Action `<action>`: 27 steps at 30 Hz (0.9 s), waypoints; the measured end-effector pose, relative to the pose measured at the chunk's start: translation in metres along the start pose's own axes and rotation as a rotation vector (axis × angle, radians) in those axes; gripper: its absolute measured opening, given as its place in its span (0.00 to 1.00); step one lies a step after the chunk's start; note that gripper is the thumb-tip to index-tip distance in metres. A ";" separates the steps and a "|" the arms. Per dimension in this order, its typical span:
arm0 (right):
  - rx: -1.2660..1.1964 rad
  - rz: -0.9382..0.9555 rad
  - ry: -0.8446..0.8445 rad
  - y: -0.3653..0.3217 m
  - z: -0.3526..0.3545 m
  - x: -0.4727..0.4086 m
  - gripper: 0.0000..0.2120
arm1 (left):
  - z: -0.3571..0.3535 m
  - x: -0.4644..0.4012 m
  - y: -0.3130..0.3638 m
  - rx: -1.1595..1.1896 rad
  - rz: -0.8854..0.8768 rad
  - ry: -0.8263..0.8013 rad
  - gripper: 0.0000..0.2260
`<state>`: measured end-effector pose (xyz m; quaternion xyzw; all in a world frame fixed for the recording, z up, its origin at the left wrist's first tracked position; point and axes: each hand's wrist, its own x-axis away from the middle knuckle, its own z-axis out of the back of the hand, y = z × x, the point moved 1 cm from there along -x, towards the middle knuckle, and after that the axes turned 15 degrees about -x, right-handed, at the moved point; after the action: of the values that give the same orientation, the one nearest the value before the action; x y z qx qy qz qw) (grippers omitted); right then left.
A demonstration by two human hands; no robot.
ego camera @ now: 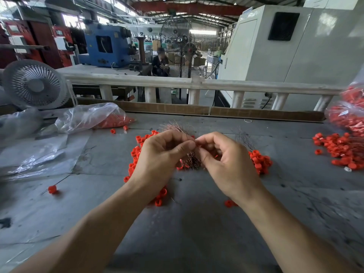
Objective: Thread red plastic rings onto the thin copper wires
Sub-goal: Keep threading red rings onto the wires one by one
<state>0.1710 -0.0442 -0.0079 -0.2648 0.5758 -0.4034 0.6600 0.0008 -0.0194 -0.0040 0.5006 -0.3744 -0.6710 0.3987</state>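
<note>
My left hand and my right hand meet fingertip to fingertip above the grey table. The left hand grips a bundle of thin copper wires, whose ends fan out above at the back and below between the hands. The right hand pinches a small red ring at the left thumb tip; most of the ring is hidden by fingers. Loose red rings lie in heaps under and beside both hands.
A clear bag of red rings lies at the left, near a white fan. More rings and a full bag sit at the right. A single ring on a wire lies at the front left. Plastic sheets cover the left side.
</note>
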 end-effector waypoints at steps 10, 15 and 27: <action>-0.085 0.009 -0.035 -0.002 0.001 0.002 0.04 | 0.003 0.000 0.002 0.162 0.066 -0.043 0.02; -0.070 0.040 -0.007 -0.005 -0.001 0.003 0.04 | 0.004 -0.001 0.002 0.154 0.074 -0.014 0.04; 0.251 0.175 0.035 -0.011 0.001 0.004 0.05 | 0.003 -0.002 -0.005 -0.165 0.179 0.026 0.11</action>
<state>0.1699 -0.0536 -0.0013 -0.1222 0.5533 -0.4178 0.7102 -0.0027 -0.0150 -0.0069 0.4393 -0.3558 -0.6548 0.5016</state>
